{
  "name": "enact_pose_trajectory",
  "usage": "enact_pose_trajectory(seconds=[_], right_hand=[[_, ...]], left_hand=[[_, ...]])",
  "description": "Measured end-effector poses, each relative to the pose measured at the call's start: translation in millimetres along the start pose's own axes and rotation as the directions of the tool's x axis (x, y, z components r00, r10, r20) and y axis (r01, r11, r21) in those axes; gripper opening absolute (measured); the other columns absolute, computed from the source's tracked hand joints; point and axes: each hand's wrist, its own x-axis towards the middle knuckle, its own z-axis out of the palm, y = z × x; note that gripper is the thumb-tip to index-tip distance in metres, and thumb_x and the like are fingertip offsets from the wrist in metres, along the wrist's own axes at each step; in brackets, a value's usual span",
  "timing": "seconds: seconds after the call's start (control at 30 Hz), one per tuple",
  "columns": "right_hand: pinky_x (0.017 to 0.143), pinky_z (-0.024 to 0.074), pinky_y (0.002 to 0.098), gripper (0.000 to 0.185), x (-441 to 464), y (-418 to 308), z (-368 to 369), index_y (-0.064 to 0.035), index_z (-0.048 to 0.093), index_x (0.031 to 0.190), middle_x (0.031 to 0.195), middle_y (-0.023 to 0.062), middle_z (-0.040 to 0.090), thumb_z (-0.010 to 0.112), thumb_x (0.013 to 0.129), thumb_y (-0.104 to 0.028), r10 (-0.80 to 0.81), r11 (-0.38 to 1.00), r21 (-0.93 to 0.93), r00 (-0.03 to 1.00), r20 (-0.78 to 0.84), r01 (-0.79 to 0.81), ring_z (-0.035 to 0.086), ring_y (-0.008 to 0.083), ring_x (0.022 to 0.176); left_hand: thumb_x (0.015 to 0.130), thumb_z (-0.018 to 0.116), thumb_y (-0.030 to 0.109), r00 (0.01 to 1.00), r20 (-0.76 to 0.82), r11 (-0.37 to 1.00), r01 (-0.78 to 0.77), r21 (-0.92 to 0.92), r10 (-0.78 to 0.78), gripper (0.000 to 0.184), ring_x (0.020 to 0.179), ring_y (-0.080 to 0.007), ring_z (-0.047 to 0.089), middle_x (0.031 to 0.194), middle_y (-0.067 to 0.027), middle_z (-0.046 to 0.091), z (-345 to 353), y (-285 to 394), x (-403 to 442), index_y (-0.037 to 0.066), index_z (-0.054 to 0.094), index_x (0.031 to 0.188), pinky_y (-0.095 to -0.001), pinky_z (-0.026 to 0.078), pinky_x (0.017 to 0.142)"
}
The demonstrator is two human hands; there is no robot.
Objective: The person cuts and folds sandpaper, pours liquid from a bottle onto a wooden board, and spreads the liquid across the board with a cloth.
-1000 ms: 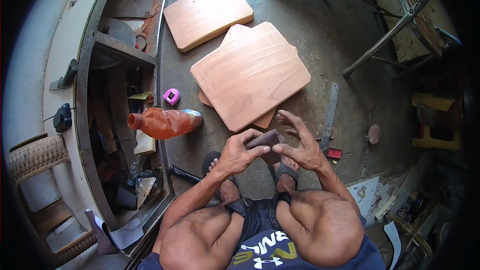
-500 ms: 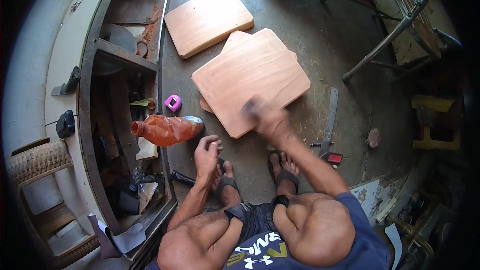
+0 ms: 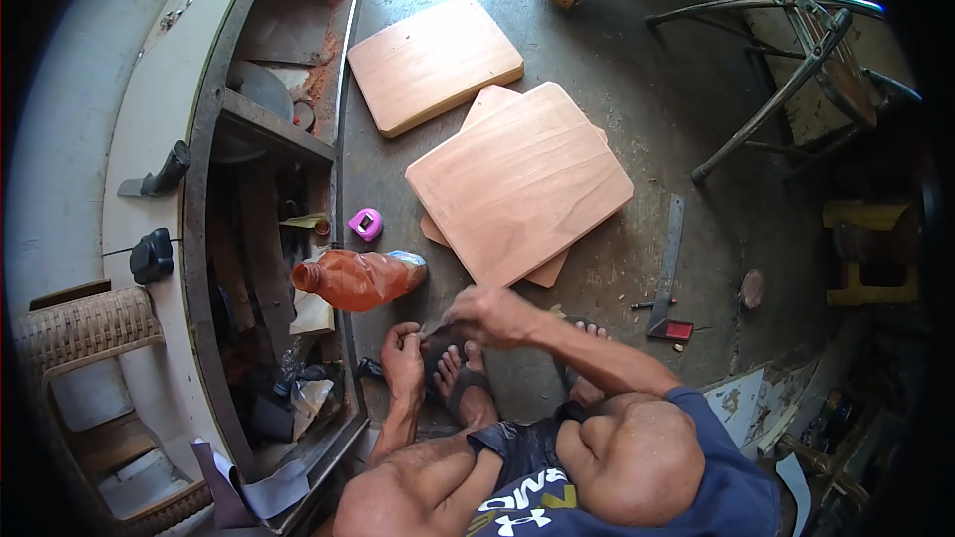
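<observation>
My right hand (image 3: pixel 489 316) is closed on a small dark piece (image 3: pixel 439 339), thin and sheet-like, whose kind I cannot make out. Right beside it, my left hand (image 3: pixel 403 358) has its fingers curled in a pinch near the edge of that piece; what is between them is too small to tell. Both hands are low, above my sandalled feet. Just ahead lies a wooden board (image 3: pixel 522 179) with cut corners, resting on another board (image 3: pixel 550 271) turned at an angle beneath it. A third, thick board (image 3: pixel 433 58) lies flat behind them.
An orange-red plastic bottle (image 3: pixel 360 280) and a pink tape measure (image 3: pixel 365 225) are at the left, beside an open-fronted cabinet (image 3: pixel 274 124). To the right are a try square (image 3: pixel 668 264), a folding metal chair (image 3: pixel 771 89) and a yellow stool (image 3: pixel 870 283).
My right hand has come off the top board with the dark piece and moved down and left, to my left hand. The whole view has shifted slightly; the boards lie as before.
</observation>
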Motion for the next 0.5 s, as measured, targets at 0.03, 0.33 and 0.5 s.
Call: enact_pose_trajectory(seconds=[0.03,0.33,0.5], right_hand=[[0.084,0.0562,0.0434,0.023,-7,25,-21,-0.0108,0.077,0.111,0.088,0.0142,0.074,0.073,0.089,-0.016,0.156,0.985,-0.052,0.976,-0.150,-0.165,0.071,0.0301,0.086],[0.076,0.0571,0.0449,0.014,28,92,-82,-0.0069,0.072,0.100,0.083,0.0159,0.070,0.069,0.093,-0.018,0.240,0.766,-0.349,0.744,-0.624,-0.540,0.069,0.0329,0.078],[0.086,0.0574,0.0446,0.023,50,92,-94,-0.0103,0.076,0.110,0.096,0.0174,0.074,0.068,0.088,-0.013,0.316,0.908,-0.062,0.774,-0.549,-0.414,0.072,0.0332,0.090]], left_hand=[[0.096,0.056,0.007,0.999,-0.017,0.999,0.035,0.006,-0.035,0.019,0.077,-0.0153,0.066,0.092,-0.0079,0.069,-10,-4,-3,-0.001,0.064,0.112,-0.0277,0.053,0.075],[0.098,0.056,0.008,0.988,-0.154,0.995,0.008,-0.095,-0.022,0.022,0.082,-0.0169,0.067,0.099,-0.0118,0.069,-29,-4,-1,-0.002,0.060,0.117,-0.0295,0.053,0.076],[0.098,0.057,0.013,1.000,0.001,0.994,0.019,-0.107,-0.019,0.025,0.083,-0.0177,0.068,0.098,-0.0104,0.069,-28,2,-3,0.000,0.060,0.119,-0.0299,0.053,0.076]])
